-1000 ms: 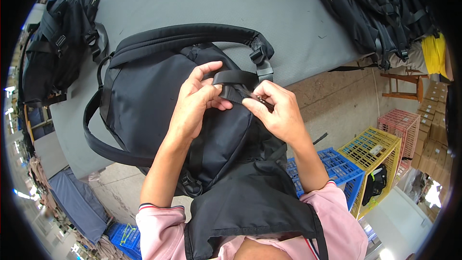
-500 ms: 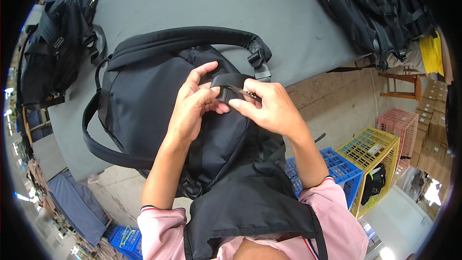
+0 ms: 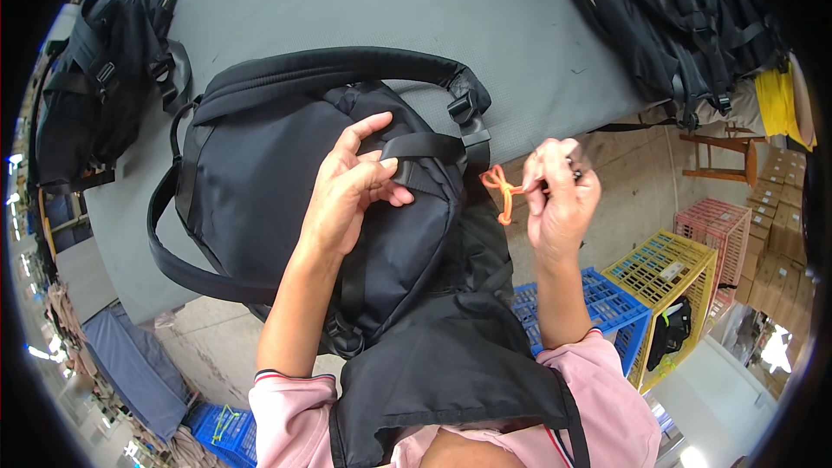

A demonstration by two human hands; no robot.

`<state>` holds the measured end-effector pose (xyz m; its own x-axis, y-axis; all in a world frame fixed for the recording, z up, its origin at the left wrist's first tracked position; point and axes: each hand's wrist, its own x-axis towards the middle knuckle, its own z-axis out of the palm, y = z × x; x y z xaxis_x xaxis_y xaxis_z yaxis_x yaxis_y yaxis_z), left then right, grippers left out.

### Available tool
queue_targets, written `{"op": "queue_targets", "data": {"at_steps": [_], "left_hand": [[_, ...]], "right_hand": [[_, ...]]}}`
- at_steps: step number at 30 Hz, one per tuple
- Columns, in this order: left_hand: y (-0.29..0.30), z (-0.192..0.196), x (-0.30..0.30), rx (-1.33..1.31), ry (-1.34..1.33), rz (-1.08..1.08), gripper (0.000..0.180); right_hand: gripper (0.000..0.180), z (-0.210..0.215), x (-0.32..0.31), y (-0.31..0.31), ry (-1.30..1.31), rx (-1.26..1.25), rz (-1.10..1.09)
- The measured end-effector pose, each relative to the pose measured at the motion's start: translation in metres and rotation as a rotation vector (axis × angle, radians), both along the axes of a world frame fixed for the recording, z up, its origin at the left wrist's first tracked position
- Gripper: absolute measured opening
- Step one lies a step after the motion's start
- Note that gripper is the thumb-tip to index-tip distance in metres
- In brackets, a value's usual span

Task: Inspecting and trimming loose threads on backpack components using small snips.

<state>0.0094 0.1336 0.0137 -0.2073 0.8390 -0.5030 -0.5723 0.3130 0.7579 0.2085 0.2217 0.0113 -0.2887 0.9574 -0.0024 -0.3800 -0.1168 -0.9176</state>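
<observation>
A black backpack lies on the grey table's near edge and leans toward my apron. My left hand pinches the end of a black webbing strap between thumb and fingers, over the side of the bag, with the index finger raised. To the right of the bag, my right hand is up in the air, closed around small dark thread snips, partly hidden and blurred. A knotted orange cord dangles from that hand. Near the strap is a black buckle on the padded shoulder strap.
Another black backpack lies at the table's left edge, and several more black bags are piled at the far right. Blue, yellow and pink crates stand on the floor to the right, before a wooden stool and cartons.
My right hand has moved away from the strap, right and slightly up, carrying the snips, and the orange cord has come into view. My left hand has stayed on the strap.
</observation>
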Motion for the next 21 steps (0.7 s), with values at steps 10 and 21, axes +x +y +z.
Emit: {"op": "queue_targets", "data": {"at_steps": [10, 21], "left_hand": [[-0.011, 0.01, 0.012, 0.017, 0.226, -0.086, 0.028], [-0.003, 0.029, 0.024, 0.271, 1.13, -0.009, 0.038]], "right_hand": [[0.03, -0.028, 0.008, 0.013, -0.586, 0.032, 0.104], [0.047, -0.027, -0.026, 0.025, -0.171, -0.258, 0.24]]}}
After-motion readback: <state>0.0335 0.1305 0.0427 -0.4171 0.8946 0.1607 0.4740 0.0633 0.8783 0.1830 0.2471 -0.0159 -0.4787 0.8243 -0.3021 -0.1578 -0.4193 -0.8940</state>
